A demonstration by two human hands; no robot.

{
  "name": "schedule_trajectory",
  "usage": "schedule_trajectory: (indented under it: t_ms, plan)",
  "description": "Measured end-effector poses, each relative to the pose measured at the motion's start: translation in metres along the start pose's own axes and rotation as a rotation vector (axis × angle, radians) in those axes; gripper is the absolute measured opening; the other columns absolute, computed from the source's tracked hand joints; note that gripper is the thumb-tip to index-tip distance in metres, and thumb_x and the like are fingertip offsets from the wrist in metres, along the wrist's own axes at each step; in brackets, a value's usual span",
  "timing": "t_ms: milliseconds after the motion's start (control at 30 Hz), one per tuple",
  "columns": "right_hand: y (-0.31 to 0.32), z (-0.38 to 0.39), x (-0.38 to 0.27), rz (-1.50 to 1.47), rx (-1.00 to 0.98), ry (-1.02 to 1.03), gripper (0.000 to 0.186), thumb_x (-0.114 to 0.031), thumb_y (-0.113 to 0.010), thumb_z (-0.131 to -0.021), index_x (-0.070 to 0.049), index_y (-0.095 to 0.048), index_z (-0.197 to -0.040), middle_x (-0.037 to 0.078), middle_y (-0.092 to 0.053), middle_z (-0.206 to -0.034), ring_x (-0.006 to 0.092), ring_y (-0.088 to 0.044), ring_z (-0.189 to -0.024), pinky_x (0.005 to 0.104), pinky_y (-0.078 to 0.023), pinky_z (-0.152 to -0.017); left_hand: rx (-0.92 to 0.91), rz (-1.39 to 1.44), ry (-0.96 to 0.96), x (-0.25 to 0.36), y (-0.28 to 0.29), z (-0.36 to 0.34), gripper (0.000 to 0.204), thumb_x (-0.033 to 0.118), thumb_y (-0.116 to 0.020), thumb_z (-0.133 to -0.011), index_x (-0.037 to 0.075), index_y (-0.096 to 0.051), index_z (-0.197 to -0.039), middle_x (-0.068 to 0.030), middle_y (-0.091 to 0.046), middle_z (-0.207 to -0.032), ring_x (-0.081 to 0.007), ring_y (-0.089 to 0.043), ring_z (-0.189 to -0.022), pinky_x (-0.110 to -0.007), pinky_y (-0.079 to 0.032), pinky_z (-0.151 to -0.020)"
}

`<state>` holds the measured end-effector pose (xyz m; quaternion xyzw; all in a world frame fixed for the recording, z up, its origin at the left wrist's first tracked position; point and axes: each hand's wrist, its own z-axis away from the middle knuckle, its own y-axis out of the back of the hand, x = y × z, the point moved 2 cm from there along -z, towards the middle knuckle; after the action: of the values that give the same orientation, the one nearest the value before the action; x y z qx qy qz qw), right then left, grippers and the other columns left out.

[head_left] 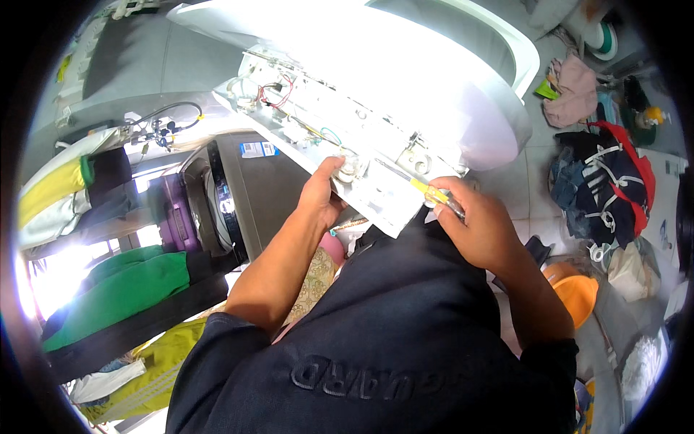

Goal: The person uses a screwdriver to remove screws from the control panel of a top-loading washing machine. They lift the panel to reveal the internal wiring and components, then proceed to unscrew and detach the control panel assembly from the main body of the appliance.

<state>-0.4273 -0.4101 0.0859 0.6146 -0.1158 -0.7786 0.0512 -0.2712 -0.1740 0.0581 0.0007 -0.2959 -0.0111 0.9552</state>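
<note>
A white electronic toilet seat (405, 72) lies ahead of me, its broad lid overexposed. Its long rear housing (394, 210) is uncovered, showing red, yellow and green wires (278, 94) and small white parts. My left hand (322, 192) grips the housing's near edge, thumb on top beside a round white part (352, 168); the other fingers are partly hidden underneath. In my right hand (470, 220) is a screwdriver (436, 195) with a yellow and clear handle. Its thin shaft points up and left along the housing; glare obscures where the tip ends.
A dark front-loading washing machine (264, 188) stands to the left, near hanging clothes including a green garment (123, 289). Across the tiled floor on the right lie a pink cloth (571, 90), a pile of dark and red clothes (607, 181) and an orange basin (575, 293).
</note>
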Motion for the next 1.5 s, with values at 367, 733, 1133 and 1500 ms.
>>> schedule_trajectory:
  t_ms: [367, 733, 1133, 1500]
  plan:
    - [-0.002, -0.014, -0.017, -0.038, -0.028, -0.191, 0.033, -0.011, -0.059, -0.085, -0.003, -0.056, -0.117, 0.019, -0.064, -0.089, 0.0318, -0.064, -0.080, 0.0374, -0.050, -0.074, -0.093, 0.008, 0.012, -0.007, 0.011, 0.009, 0.048, 0.026, -0.060, -0.091, -0.005, -0.049, -0.126, -0.0157, -0.062, -0.118, -0.0251, -0.065, -0.101, -0.038, -0.056, -0.083]
    - [-0.015, -0.025, -0.031, -0.117, 0.001, -0.266, 0.032, -0.011, -0.059, -0.085, -0.004, -0.060, -0.116, 0.010, -0.064, -0.086, 0.0138, -0.058, -0.076, 0.0279, -0.047, -0.073, -0.429, 0.093, 0.077, -0.008, 0.038, -0.004, 0.040, 0.022, -0.063, -0.089, -0.004, -0.055, -0.119, -0.0114, -0.066, -0.108, -0.0186, -0.067, -0.088, -0.030, -0.056, -0.074]
    - [-0.036, -0.044, -0.085, -0.222, 0.137, -0.481, 0.021, -0.005, -0.059, -0.089, -0.001, -0.058, -0.109, 0.005, -0.066, -0.086, 0.0067, -0.057, -0.082, 0.0204, -0.044, -0.074, -0.484, -0.180, 0.006, -0.019, 0.051, -0.018, 0.035, 0.029, -0.068, -0.085, 0.002, -0.060, -0.105, -0.0011, -0.060, -0.083, -0.0097, -0.051, -0.067, -0.025, -0.040, -0.056]
    - [-0.068, -0.108, -0.133, 0.061, 0.175, -0.378, 0.019, -0.013, -0.066, -0.088, 0.001, -0.065, -0.101, 0.002, -0.065, -0.088, 0.0069, -0.056, -0.080, 0.0216, -0.044, -0.074, -0.606, -0.294, -0.043, -0.001, 0.050, -0.017, 0.034, 0.021, -0.067, -0.086, -0.001, -0.062, -0.111, -0.0088, -0.066, -0.101, -0.0157, -0.060, -0.094, -0.031, -0.047, -0.085]
